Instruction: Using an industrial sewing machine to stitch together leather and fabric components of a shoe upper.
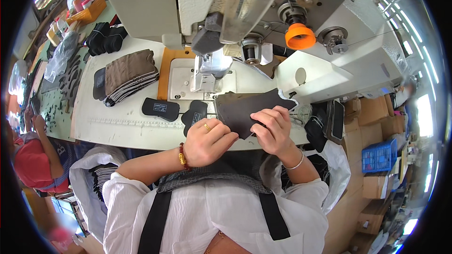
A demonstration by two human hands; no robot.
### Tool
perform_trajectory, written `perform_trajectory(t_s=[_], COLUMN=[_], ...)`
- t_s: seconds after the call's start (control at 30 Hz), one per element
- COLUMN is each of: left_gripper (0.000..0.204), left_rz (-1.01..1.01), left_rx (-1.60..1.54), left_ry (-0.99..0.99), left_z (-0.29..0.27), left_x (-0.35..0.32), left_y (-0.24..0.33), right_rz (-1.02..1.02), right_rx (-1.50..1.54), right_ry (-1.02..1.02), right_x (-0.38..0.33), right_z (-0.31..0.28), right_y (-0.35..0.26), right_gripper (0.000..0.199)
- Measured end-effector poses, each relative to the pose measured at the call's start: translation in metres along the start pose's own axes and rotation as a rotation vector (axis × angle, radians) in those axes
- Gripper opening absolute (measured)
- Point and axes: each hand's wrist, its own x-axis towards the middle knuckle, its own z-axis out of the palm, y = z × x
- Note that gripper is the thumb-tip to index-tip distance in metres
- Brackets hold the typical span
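A dark brown fabric piece [249,108] with a pale jagged right edge lies before the sewing machine's needle area. My left hand [209,141] is closed at its lower left corner; what its fingers hold there is hidden. My right hand [272,129] pinches the fabric's lower right edge, fingers bent over it. Just left of the cloth, partly behind my left hand, lies a black insole-shaped pad [194,113]. Another black pad [160,108] with pale print rests farther left. The sewing machine [212,73] stands right behind the cloth.
At the left of the table sits a stack of brown fabric pieces [131,71]. Black pieces [325,122] lie at the right edge. White sacks [89,174] hang below the table front. An orange cone [300,36] sits on the machine. A co-worker [40,160] is at far left.
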Motion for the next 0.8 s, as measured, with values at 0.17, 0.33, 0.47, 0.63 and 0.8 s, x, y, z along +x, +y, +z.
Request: perform_trajectory(t_s=[0.17,0.33,0.47,0.63,0.8], left_gripper=[0.026,0.014,0.021,0.029,0.030], left_rz=[0.111,0.350,0.144,-0.300,-0.328], left_rx=[-0.129,-0.289,-0.297,-0.266,-0.255], left_ry=[-0.123,-0.415,-0.420,0.096,0.125], left_z=[0.010,0.037,0.047,0.033,0.028], left_x=[-0.001,0.002,0.006,0.017,0.030], left_y=[0.004,0.013,0.015,0.015,0.013], right_rz=[0.026,0.033,0.028,0.010,-0.014], right_rx=[-0.036,-0.113,-0.155,-0.195,-0.186], right_ry=[0.006,0.029,0.012,-0.025,-0.060], right_x=[-0.002,-0.003,-0.004,-0.004,-0.002], right_z=[-0.009,-0.019,-0.028,-0.038,-0.038], right_y=[0.010,0.027,0.030,0.027,0.020], right_gripper=[0.014,0.017,0.016,0.012,0.012])
